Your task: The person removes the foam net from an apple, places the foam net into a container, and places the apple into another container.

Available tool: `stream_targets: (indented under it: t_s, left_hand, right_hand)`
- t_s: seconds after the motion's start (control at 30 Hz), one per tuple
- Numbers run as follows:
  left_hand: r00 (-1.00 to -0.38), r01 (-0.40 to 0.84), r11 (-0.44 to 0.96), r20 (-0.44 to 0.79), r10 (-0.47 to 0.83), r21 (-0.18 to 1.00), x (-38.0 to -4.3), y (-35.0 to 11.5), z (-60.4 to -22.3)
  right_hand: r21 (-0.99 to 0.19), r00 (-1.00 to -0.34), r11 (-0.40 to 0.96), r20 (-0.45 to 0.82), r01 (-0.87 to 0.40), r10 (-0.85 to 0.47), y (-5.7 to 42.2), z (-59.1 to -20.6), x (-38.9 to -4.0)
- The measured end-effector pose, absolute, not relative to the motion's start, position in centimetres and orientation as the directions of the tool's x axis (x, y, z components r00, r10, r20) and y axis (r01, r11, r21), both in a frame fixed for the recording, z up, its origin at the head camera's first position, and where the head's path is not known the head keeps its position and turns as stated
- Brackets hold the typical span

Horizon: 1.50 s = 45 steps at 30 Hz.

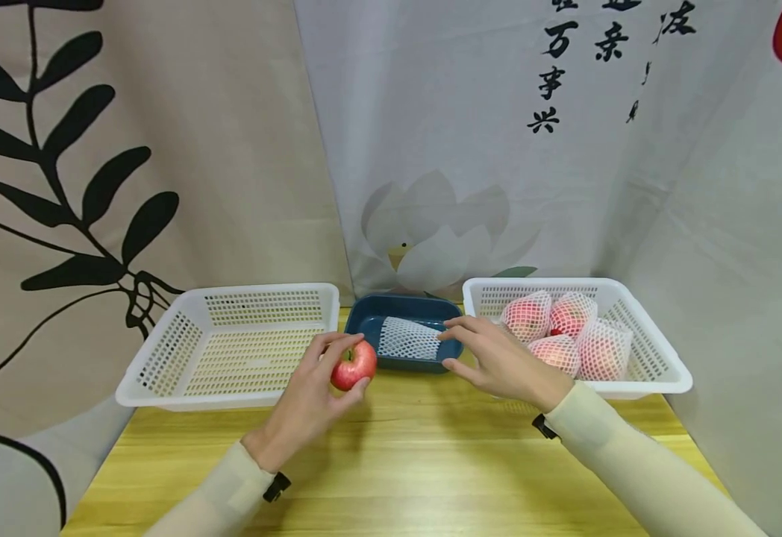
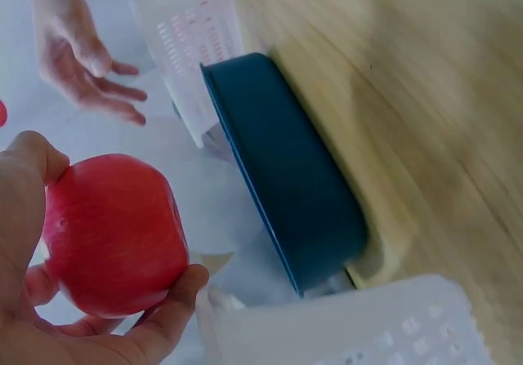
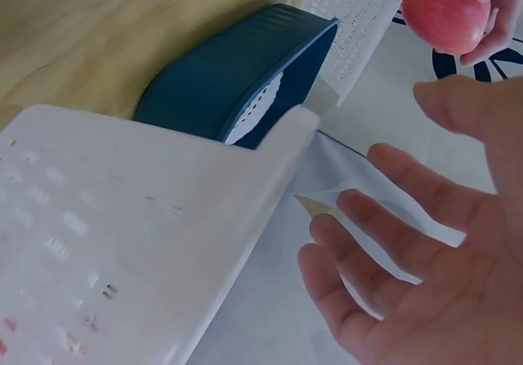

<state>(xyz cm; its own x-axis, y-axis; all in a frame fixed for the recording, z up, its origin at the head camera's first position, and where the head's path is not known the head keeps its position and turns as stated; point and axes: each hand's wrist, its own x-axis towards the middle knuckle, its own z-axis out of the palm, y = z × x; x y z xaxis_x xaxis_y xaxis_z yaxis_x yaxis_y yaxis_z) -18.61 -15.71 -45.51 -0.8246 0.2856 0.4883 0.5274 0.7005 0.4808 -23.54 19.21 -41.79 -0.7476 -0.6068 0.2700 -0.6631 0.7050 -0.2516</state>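
Observation:
A bare red apple (image 1: pixel 354 366) is held in my left hand (image 1: pixel 310 391), thumb and fingers round its sides. The left wrist view shows this apple (image 2: pixel 114 234) close up, above the table. My right hand (image 1: pixel 498 362) hovers near the right end of the dark blue tray (image 1: pixel 360 317), fingers spread and slightly bent, nothing in them. In the right wrist view the fingers of this right hand (image 3: pixel 433 259) are apart from one another. Inside the tray lies a white foam net sleeve (image 1: pixel 407 339), flat.
At the left stands a white slotted basket (image 1: pixel 230 403) with nothing in it. On the right, another white basket (image 1: pixel 659 373) holds several apples (image 1: pixel 555 354) in white foam nets. A printed cloth (image 1: pixel 431 149) hangs behind the wooden table (image 1: pixel 418 462).

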Motion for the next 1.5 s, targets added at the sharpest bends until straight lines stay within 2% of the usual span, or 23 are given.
stream_targets:
  t_s: [0.33, 0.73, 1.5]
  left_hand:
    - [-0.809, 0.531, 0.712, 0.525, 0.264, 0.459, -19.8, -17.4, -45.0]
    - [-0.843, 0.458, 0.761, 0.497, 0.206, 0.46, -21.2, -20.0, -44.4]
    - [-0.954, 0.232, 0.842, 0.283, 0.1, 0.486, -24.5, -24.1, -42.4]
  right_hand:
    - [-0.26, -0.767, 0.723, 0.286, -0.64, -0.575, 20.6, -42.3, -23.1]
    - [-0.245, -0.762, 0.726, 0.305, -0.643, -0.572, 22.0, -42.6, -23.4]
    - [-0.246, -0.79, 0.759, 0.318, -0.603, -0.525, 25.1, -42.2, -24.7]
